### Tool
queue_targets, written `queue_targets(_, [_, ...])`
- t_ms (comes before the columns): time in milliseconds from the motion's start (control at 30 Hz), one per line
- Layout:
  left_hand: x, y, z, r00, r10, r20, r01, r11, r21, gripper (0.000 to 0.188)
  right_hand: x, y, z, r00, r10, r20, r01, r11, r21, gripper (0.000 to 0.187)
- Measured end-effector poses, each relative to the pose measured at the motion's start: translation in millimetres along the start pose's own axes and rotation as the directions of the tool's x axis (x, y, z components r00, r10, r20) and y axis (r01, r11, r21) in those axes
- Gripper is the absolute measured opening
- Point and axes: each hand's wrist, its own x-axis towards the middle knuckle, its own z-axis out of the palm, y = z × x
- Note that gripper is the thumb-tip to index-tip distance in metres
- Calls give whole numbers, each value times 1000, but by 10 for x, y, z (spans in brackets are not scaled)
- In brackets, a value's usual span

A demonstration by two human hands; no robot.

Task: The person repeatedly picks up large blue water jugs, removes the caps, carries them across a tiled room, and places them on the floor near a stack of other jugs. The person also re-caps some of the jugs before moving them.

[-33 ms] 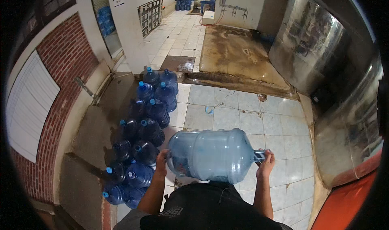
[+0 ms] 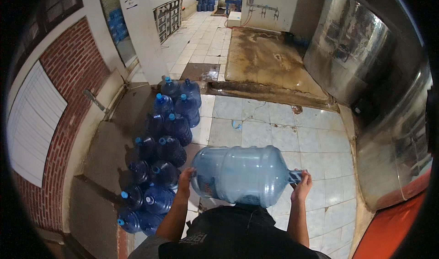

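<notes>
A large, clear pale-blue water jug (image 2: 240, 174) lies sideways in front of my body, held up between my two hands. My left hand (image 2: 185, 176) grips the rim of its base, on the left. At the other end, my right hand (image 2: 302, 185) has its fingers closed around the narrow neck. No cap shows on the neck, though my fingers partly cover it. To the left of my left arm, several darker blue water jugs (image 2: 170, 149) stand upright in rows on the floor, most with light-blue caps.
Pale tiles (image 2: 320, 165) cover the floor ahead and to the right. A raised, wet, brown-stained slab (image 2: 270, 58) lies beyond. Big shiny metal tanks (image 2: 350, 44) line the right side. A brick wall (image 2: 75, 53) runs along the left. A light-blue scrap (image 2: 236, 124) lies on the tiles.
The held jug and both hands sit very slightly farther right in the picture. The view has shifted a little; the grip of both hands is the same.
</notes>
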Motion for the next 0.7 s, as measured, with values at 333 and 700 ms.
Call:
queue_targets(333, [2073,1058,1429,999,-38,-14,40,978,207,50,2558,224,1342,992,110,-56,-109,994,8,23])
queue_targets(700, [3936,2269,1767,940,238,-244,-243,970,11,53,4847,-44,4610,917,48,395,-58,998,11,29])
